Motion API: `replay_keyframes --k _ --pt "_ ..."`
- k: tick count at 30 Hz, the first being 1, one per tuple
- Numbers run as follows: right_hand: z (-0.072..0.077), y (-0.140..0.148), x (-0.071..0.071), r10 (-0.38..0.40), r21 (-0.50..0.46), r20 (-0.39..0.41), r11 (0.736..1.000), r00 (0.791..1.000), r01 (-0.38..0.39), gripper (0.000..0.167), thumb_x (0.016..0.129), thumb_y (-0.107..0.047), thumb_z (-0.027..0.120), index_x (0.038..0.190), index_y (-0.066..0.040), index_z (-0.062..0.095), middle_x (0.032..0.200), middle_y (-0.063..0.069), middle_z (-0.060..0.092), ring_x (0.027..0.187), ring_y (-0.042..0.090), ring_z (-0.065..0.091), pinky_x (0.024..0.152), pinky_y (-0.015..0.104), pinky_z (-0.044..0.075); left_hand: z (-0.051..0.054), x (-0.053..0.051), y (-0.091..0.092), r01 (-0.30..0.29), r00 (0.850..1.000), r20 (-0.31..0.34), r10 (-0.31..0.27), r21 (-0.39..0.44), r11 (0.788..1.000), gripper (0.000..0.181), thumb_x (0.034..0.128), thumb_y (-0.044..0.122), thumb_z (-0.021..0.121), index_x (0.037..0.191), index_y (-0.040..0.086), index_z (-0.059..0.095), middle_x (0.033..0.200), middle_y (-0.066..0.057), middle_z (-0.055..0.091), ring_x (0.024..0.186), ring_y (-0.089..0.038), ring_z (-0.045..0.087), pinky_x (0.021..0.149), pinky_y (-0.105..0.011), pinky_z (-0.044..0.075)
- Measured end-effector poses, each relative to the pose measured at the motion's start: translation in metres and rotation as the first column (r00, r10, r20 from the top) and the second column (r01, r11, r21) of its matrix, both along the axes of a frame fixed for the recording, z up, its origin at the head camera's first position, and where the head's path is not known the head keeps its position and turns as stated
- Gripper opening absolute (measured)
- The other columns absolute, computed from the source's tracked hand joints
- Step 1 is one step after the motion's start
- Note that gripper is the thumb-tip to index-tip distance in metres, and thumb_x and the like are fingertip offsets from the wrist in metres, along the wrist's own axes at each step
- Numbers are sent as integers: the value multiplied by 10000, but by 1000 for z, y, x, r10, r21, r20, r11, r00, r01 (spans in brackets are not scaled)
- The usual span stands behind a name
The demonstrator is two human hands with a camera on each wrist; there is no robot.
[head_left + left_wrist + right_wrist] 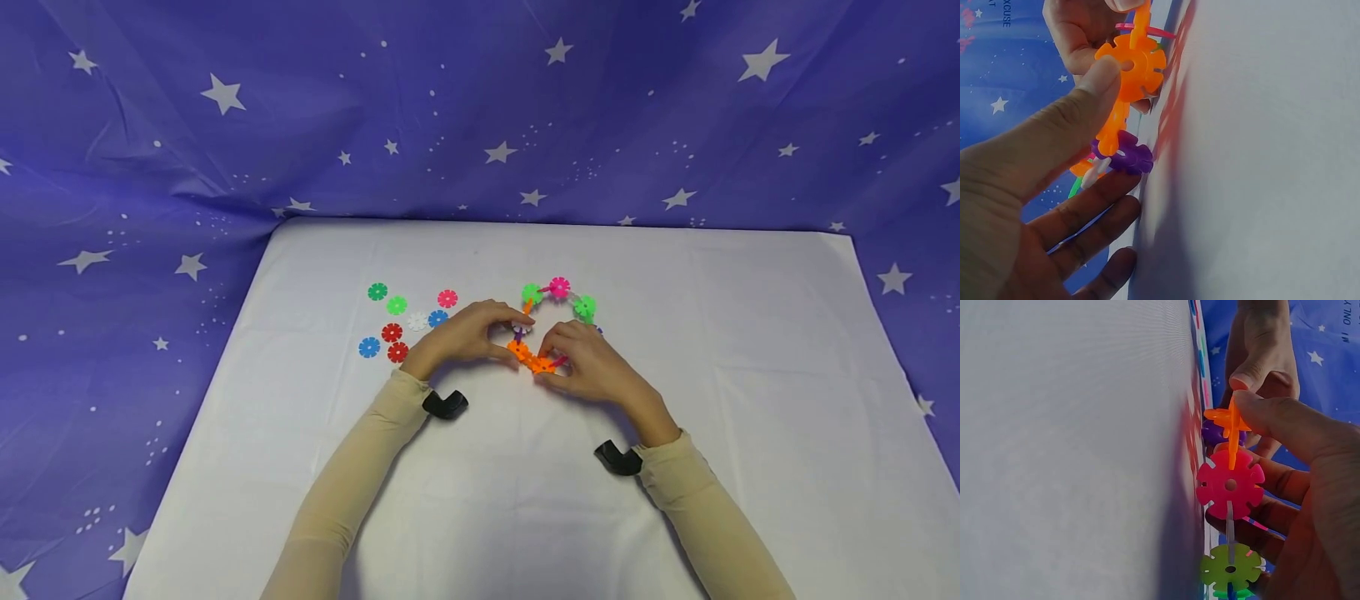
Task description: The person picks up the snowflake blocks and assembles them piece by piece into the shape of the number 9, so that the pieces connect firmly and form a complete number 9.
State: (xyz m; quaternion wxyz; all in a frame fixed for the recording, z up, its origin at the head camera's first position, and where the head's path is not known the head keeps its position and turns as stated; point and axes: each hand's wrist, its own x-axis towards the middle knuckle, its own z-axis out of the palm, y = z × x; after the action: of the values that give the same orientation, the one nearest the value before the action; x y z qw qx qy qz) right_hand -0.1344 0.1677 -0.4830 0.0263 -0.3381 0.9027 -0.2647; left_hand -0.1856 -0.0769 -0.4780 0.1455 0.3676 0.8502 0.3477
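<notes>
A ring of slotted plastic snowflake discs, joined edge to edge, is between both hands. My left hand holds its near left side, the thumb on an orange disc and the other fingers beside a purple disc. With thumb and fingers, my right hand pinches the neighbouring orange disc. From there the chain runs through a pink disc and a yellow-green disc. Its far side shows a light green disc, a magenta disc and a green disc. The right hand hides part of the ring.
Left of the ring, loose discs lie scattered on the white tabletop, among them a green disc, a red disc, a blue disc and a white disc. A starry purple cloth hangs behind the table.
</notes>
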Motion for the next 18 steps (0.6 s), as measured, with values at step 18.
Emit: replay_keyframes --k 18 --pt "7 18 -4 44 -16 36 999 998 -43 278 707 -117 645 985 -125 650 1129 78 654 1271 338 466 1137 625 142 20 -3 -14 -77 993 -82 85 89 993 477 871 176 752 1325 154 611 1206 -86 629 1114 -238 578 973 -420 475"
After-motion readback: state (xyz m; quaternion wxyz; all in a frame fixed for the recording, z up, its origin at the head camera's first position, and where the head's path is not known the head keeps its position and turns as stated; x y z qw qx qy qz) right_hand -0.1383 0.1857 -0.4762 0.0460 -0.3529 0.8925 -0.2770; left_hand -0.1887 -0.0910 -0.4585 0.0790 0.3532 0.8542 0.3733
